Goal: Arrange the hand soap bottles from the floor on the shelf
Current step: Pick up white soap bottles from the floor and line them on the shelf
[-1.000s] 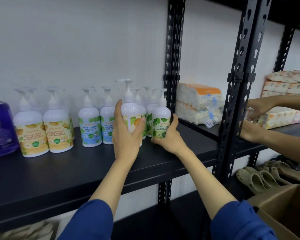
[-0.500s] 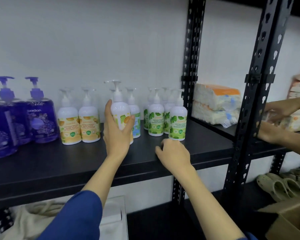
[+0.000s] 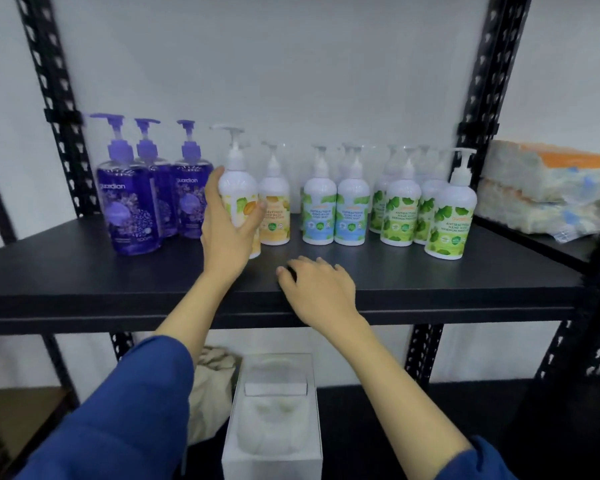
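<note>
Left hand [image 3: 226, 233] grips a yellow-labelled soap bottle [image 3: 239, 195] on the black shelf [image 3: 84, 271]; right hand [image 3: 321, 289] rests at its edge

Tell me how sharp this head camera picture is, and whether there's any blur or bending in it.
Head view: moderately soft; the big print on the green-label bottles reads, the small print smears. The left upright is motion-streaked at the edge. Wide-angle distortion leans both uprights and bows the shelf. Lighting is even, without harsh glare. The hands, left and right, look slightly soft.

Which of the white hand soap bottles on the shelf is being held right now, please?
The yellow-labelled bottle nearest the purple bottles: the left hand grips it. The other white bottles stand untouched.
</note>
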